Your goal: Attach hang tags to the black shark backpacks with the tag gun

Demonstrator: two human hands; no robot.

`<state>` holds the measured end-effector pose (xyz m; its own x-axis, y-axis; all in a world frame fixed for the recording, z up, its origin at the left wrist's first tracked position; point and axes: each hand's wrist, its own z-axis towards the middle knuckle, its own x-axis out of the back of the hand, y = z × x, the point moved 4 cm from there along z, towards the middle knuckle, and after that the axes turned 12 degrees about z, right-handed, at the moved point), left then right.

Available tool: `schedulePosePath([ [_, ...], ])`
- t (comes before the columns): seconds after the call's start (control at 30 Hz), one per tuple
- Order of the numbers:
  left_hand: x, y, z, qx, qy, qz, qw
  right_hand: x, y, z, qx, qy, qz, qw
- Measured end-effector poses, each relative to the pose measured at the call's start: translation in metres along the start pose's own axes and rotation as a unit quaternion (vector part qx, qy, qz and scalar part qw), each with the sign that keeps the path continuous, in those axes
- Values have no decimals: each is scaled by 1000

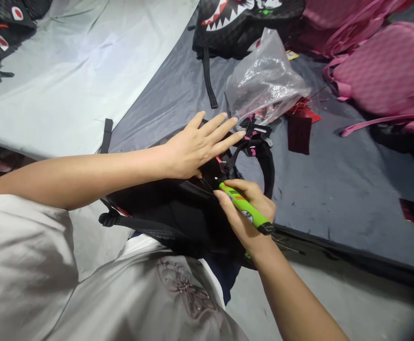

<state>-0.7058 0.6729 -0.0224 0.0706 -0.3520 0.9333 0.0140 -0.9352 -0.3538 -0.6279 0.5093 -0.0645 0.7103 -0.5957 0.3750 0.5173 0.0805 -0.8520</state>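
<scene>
A black backpack (pixel 178 199) lies across my lap and the table edge, its straps hanging loose around it. My left hand (pixel 199 144) is spread flat over the top of it, fingers stretched out and holding nothing. In my right hand (pixel 251 203) is a bright green tube (pixel 240 202) with printed stripes and a black end, which looks like a lighter. Its narrow tip points at the bag just below my left hand. Beyond my fingertips is a black strap handle (pixel 268 166) with small black and pink tags.
A clear plastic bag (pixel 267 78) with red pieces stands on the grey-covered table (pixel 334 189). Pink backpacks (pixel 387 76) lie at the right, and a black shark-mouth backpack (pixel 242 28) at the back. More black bags (pixel 4 35) sit on the pale sheet (pixel 86 71).
</scene>
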Motion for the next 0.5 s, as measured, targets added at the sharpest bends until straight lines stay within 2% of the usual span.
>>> schedulePosePath([
  [0.07,3,1,1,2,-18,22,1000,-1,-4,4,26,-22,6,999],
  [0.17,3,0,4,8,-50,55,997,-1,-5,8,19,-54,29,998],
  [0.3,-4,-1,8,22,-60,51,997,-2,-7,11,12,-141,50,989],
  [0.37,-7,-2,8,33,-60,30,997,0,-5,13,-14,-136,36,990],
  [0.47,-10,-3,8,38,-55,6,998,2,-1,19,-64,-88,16,994],
  [0.5,-11,-3,8,37,-53,1,998,1,-1,23,-65,-93,15,993],
])
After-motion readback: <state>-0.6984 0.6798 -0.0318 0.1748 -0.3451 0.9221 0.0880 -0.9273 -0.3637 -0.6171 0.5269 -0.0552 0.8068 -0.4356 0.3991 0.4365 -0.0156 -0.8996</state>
